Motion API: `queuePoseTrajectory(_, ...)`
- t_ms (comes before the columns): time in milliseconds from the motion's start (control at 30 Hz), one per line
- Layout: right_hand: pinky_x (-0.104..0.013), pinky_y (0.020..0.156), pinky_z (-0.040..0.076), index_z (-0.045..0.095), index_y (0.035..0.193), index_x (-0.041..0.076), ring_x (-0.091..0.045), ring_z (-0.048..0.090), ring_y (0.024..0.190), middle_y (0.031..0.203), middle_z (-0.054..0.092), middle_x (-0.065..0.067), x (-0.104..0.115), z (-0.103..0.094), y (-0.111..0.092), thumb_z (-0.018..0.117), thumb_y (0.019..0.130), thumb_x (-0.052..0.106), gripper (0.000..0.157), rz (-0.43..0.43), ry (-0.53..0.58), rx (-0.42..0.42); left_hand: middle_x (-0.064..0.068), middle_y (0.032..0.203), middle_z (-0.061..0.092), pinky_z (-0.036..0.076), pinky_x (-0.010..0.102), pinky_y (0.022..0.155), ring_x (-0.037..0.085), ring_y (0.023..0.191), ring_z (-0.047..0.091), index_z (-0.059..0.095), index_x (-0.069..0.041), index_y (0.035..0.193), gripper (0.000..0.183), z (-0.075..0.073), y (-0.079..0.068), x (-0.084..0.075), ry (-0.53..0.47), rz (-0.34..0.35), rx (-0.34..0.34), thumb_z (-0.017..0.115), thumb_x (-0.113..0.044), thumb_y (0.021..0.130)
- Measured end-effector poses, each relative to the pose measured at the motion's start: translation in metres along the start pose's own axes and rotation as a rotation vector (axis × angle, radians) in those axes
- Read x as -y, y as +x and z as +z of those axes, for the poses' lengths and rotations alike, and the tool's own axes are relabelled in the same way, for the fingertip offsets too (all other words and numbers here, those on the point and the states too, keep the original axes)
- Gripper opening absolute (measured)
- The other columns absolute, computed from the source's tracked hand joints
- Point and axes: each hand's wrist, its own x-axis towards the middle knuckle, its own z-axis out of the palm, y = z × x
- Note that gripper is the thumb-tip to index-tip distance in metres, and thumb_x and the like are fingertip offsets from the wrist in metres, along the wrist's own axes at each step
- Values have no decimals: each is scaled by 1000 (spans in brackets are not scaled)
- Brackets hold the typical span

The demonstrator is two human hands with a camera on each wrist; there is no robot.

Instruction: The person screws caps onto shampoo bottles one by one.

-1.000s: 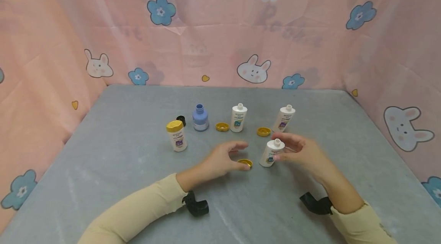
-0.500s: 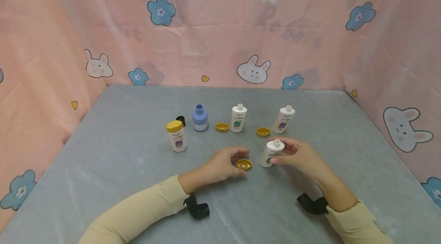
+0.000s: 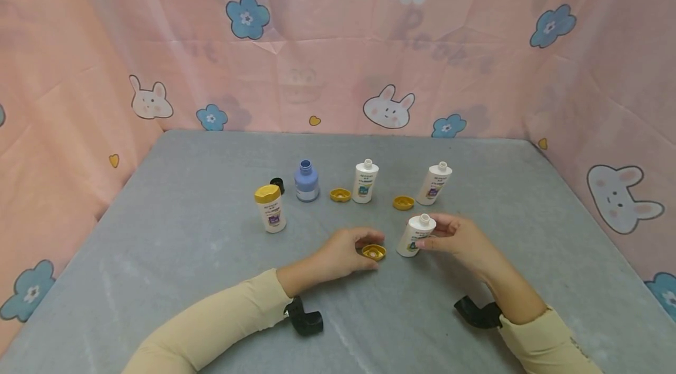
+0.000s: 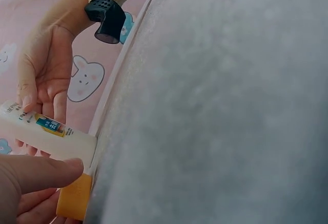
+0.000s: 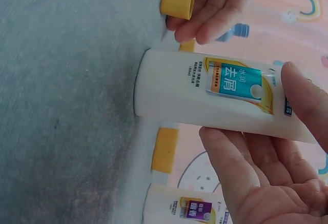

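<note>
My right hand (image 3: 465,245) grips a white shampoo bottle (image 3: 413,239) with thumb in front and fingers behind. The bottle stands uncapped on the table, its neck bare, and a teal label (image 5: 233,83) faces the right wrist camera. To its left lies a gold cap (image 3: 374,252), hollow side up. Around that cap my left hand (image 3: 338,253) is curved, thumb on the near side and fingers on the far side. In the left wrist view the thumb overlaps the edge of the cap (image 4: 74,198); whether it touches is unclear.
Behind stand a blue bottle (image 3: 307,183) and two open white bottles, one in the middle (image 3: 365,183) and one at right (image 3: 435,185). Gold caps lie by them (image 3: 340,195). A gold-capped bottle (image 3: 271,212) and a black cap (image 3: 277,185) are at left on the grey table (image 3: 185,204).
My left hand has shifted slightly nearer and its thumb and fingers have come in around the gold cap. The right hand has settled a little lower on the bottle, which stays in place.
</note>
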Motion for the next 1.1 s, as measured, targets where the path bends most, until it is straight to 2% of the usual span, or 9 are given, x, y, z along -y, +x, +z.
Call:
queuePoseTrajectory(267,-16,85,54,52,136,-10,10,63,99,129,66,-17,-3,-1,2,76,88,17,60,5,-7,0,7,127,68,52,34,104,22,120,63,65,-6,126,42,1,1,-2,18,-19,-10,76,-2,85)
queuePoseTrajectory(600,-16,85,53,53,135,-10,7,65,97,116,73,2,-3,-3,1,76,88,17,59,17,28,7,9,123,70,54,30,98,21,115,65,67,-4,122,36,1,1,-4,29,-17,-18,74,-1,86)
queuePoseTrajectory(800,-16,85,53,54,133,-11,6,66,96,111,74,6,-3,-2,1,77,87,16,58,15,42,3,6,121,71,53,33,100,20,114,65,69,-6,119,32,0,0,-4,13,-28,-18,74,-3,87)
queuePoseTrajectory(933,-16,85,53,55,132,-12,6,66,95,110,74,7,-4,-2,1,76,87,16,57,7,41,9,3,122,71,51,35,104,18,117,64,70,-9,119,31,0,0,-6,27,-32,-42,74,-8,88)
queuePoseTrajectory(1100,-16,85,53,55,132,-10,6,65,96,112,74,5,-4,-2,2,77,88,18,57,16,28,9,4,127,69,51,35,105,19,120,63,67,-9,125,37,-2,0,-9,-3,-27,-67,73,-8,89)
